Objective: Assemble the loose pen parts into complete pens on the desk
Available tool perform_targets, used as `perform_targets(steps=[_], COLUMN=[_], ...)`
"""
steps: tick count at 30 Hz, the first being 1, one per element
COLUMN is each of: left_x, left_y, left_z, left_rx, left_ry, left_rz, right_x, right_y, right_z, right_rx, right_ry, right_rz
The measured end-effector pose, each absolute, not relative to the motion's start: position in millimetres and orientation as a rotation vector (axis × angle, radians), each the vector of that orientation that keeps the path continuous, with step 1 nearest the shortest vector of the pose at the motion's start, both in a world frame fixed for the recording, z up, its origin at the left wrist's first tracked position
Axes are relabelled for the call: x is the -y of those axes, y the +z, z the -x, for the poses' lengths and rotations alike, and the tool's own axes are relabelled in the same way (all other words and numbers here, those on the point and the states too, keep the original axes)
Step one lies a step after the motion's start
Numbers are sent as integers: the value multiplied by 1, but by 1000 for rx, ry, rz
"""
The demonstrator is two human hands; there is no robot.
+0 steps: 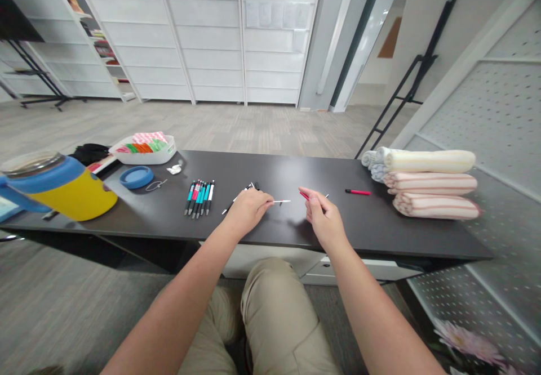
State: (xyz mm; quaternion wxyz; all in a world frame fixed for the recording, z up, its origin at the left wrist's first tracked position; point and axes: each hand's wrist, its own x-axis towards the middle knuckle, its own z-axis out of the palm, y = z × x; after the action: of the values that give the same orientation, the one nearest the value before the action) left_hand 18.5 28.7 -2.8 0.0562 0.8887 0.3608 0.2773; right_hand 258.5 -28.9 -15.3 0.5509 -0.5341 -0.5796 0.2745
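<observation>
My left hand (248, 209) rests on the dark table (270, 234), fingers pinched on a thin white ink refill (282, 201) whose tip points right. A black pen part (252, 186) and a white one (229, 205) lie just beside that hand. My right hand (323, 217) is closed around a red pen barrel (304, 195), its tip aimed toward the refill, a small gap between them. A row of several teal, pink and black pens (200, 197) lies to the left. One red pen (358, 192) lies alone to the right.
Rolled and folded towels (426, 182) are stacked at the table's right end. At the left stand a yellow and blue jug (59, 186), a blue lid (136, 177), a white tray of coloured packets (146, 148) and a black bundle (89, 152). My knee (270, 290) is below the table's edge.
</observation>
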Motion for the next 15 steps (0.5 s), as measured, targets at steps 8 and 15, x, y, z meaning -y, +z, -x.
perform_targets(steps=[8, 15], left_x=[-28, -29], left_y=[-2, -1], left_z=[-17, -18], left_rx=[-1138, -1156], left_ry=[857, 840], left_rz=[-2680, -2690], right_x=[26, 29], right_y=[-12, -8], right_z=[-260, -261], right_rx=[1327, 1419], right_ry=[811, 732], right_rz=[1266, 1371])
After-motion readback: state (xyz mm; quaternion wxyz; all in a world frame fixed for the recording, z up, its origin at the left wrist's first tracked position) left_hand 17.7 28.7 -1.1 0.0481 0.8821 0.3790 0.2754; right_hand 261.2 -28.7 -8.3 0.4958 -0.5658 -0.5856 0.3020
